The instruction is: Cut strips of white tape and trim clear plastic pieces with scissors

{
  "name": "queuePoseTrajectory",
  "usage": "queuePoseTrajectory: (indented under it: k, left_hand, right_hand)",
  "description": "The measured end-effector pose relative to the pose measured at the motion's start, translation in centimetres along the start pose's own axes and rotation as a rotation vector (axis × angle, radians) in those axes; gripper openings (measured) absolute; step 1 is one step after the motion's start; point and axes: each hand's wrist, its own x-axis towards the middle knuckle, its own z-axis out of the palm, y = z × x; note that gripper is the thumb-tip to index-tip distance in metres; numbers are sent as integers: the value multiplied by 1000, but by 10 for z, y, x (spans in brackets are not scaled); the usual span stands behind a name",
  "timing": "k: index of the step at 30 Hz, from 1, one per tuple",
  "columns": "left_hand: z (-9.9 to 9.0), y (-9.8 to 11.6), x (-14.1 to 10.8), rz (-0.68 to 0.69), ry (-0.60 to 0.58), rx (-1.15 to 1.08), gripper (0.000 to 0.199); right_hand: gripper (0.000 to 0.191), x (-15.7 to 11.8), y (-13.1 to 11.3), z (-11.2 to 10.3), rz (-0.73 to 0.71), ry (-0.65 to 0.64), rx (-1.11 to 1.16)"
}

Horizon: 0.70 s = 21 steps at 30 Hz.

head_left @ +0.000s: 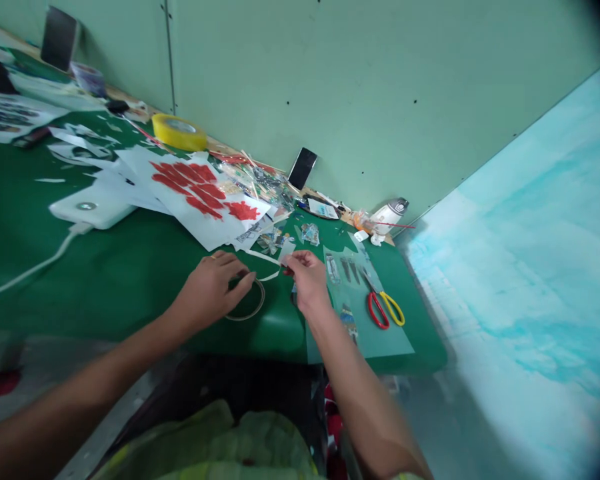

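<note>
My right hand [307,279] pinches a small pale piece [287,251] between thumb and fingertips, above the green table near its front edge. To its left, my left hand [219,285] is curled over a thin ring-shaped roll [257,310], with thumb and fingers bent toward each other; whether it grips the roll is hidden. A narrow white strip [267,276] loops between the two hands. Just beyond my right hand lie small clear packets [310,233].
Red-painted paper [200,193], yellow tape [179,133] and a white power bank [93,207] with a cable lie left. Scissors [379,311] and small tools [351,270] rest on a translucent sheet [390,343] at right. A phone [303,167] leans on the wall.
</note>
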Motion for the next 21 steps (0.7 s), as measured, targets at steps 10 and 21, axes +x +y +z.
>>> queuePoseTrajectory:
  k: [10,21]
  left_hand:
    - [30,26,33,-481,163,-286,36]
    - [54,28,30,-517,278,-515,24]
  right_hand:
    - [18,-19,11,8,-103,59,-47]
    - [20,-13,13,-2,-23,126,40]
